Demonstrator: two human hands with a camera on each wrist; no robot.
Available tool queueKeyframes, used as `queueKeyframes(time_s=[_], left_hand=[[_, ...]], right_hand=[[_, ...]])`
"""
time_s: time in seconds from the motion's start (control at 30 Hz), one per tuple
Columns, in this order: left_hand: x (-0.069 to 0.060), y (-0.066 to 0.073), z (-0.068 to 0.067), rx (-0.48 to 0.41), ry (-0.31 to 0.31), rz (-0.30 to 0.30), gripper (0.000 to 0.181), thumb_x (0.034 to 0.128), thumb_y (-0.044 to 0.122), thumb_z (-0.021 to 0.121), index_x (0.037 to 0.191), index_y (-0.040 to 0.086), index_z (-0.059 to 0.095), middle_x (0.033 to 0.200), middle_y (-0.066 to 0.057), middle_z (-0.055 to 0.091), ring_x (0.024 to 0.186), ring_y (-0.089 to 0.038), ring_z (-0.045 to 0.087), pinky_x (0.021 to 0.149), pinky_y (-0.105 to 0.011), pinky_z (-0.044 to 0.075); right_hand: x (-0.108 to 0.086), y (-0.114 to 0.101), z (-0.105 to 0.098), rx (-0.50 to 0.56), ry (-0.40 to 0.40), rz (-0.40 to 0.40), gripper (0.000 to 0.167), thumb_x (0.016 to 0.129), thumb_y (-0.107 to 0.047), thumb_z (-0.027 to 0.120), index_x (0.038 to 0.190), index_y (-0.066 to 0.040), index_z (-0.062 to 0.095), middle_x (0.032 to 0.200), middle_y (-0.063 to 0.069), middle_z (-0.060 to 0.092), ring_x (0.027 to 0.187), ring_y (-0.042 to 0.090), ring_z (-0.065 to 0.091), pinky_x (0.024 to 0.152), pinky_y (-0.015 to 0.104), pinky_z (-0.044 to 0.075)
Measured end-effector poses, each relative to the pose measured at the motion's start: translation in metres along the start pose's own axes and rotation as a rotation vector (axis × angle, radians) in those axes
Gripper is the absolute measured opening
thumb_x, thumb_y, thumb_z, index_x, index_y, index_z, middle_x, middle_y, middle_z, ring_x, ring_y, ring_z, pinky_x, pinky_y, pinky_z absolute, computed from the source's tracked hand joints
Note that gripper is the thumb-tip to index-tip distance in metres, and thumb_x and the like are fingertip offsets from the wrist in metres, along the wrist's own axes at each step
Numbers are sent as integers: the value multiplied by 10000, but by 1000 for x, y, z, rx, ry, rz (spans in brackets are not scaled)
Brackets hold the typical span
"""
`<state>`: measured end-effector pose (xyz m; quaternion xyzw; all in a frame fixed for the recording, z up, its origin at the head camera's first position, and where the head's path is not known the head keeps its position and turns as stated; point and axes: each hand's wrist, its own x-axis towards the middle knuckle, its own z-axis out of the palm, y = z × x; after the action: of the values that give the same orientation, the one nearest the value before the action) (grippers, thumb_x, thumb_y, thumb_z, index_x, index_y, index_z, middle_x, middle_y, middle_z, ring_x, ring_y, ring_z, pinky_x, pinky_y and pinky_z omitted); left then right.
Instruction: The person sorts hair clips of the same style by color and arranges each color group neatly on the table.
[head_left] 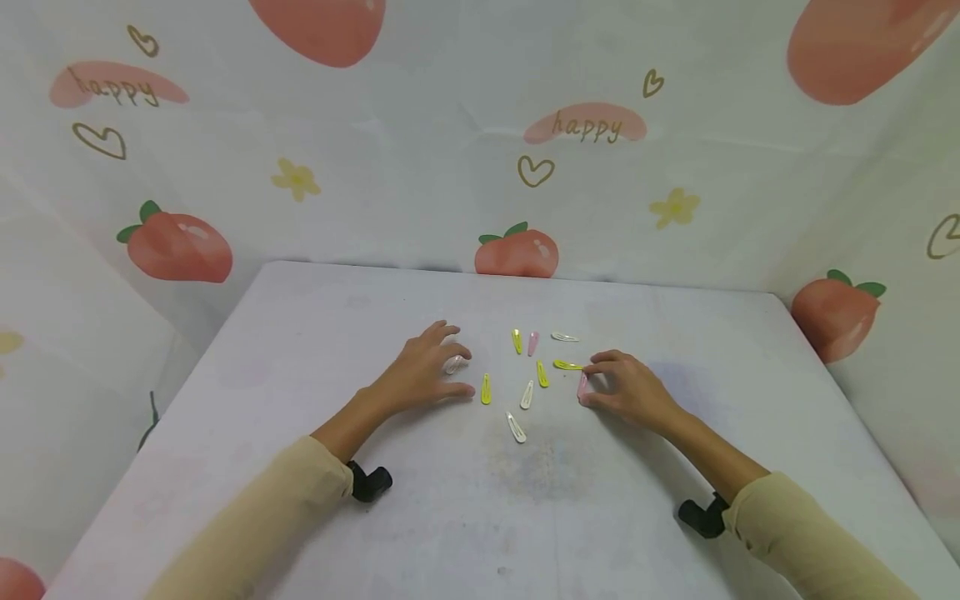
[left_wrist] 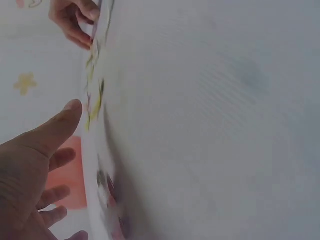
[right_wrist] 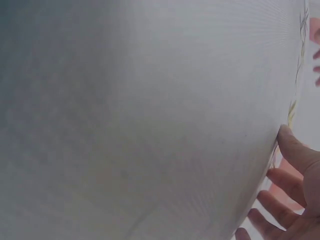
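Observation:
Snap hair clips in several colours lie on the white table. My left hand point(head_left: 423, 367) is spread with thumb and fingers apart, over a white hair clip point(head_left: 454, 364); a yellow clip point(head_left: 486, 389) lies just right of its thumb. My right hand point(head_left: 633, 390) has a pink hair clip point(head_left: 582, 384) between thumb and index fingertips, pinched at its two ends on the table. The index fingertip is beside the end of another yellow clip point(head_left: 567, 365). In the right wrist view the thumb point(right_wrist: 295, 150) partly hides the clips.
Between the hands lie more clips: a yellow clip point(head_left: 517, 341), a pink clip point(head_left: 533, 343), a white clip point(head_left: 564, 337), another yellow clip point(head_left: 542, 374) and two white clips nearer me, one tilted point(head_left: 516, 427). A peach-print cloth point(head_left: 420, 167) hangs behind the table point(head_left: 450, 533).

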<state>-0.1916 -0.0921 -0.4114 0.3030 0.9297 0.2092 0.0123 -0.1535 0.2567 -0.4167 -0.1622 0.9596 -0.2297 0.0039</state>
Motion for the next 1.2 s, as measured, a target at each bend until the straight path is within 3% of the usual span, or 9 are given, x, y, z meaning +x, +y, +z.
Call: queueKeyframes(time_s=[0.33, 0.57, 0.73, 0.97, 1.2], left_hand=[[45, 37, 14, -57, -90, 12, 436, 921, 410, 698, 1280, 164, 673, 1511, -133, 415, 1445, -289, 295, 1091, -568, 334], [68, 53, 33, -22, -106, 37, 358, 973, 386, 618, 1267, 197, 700, 1485, -131, 450, 1440, -303, 294, 1060, -578, 357], [73, 57, 39, 8, -120, -8, 335, 978, 408, 598, 1200, 201, 739, 1488, -114, 460, 1478, -319, 233, 1085, -597, 315], [75, 55, 38, 83, -63, -60, 364, 965, 417, 623, 1217, 179, 733, 1461, -110, 490, 1469, -311, 262, 1052, -572, 363], [78, 53, 40, 77, -37, -123, 439, 955, 426, 637, 1280, 137, 692, 1470, -112, 476, 1467, -309, 254, 1059, -554, 358]], right_hand=[[0, -2, -2, 9, -14, 7, 446, 810, -252, 828, 1163, -1, 720, 1264, 203, 620, 1220, 418, 532, 992, 598, 422], [0, -2, -2, 0, -18, 23, 448, 806, -248, 834, 1159, 3, 719, 1271, 215, 615, 1219, 426, 532, 994, 604, 420], [0, -2, -1, 2, -13, 15, 452, 807, -257, 833, 1161, 1, 720, 1268, 213, 616, 1214, 426, 535, 986, 606, 426], [0, -2, -1, -2, -8, 8, 451, 810, -262, 830, 1165, -7, 721, 1264, 201, 621, 1212, 418, 537, 991, 603, 422], [0, 1, -1, -3, -13, 14, 439, 819, -252, 824, 1170, -11, 719, 1268, 201, 618, 1218, 420, 532, 994, 607, 417]])
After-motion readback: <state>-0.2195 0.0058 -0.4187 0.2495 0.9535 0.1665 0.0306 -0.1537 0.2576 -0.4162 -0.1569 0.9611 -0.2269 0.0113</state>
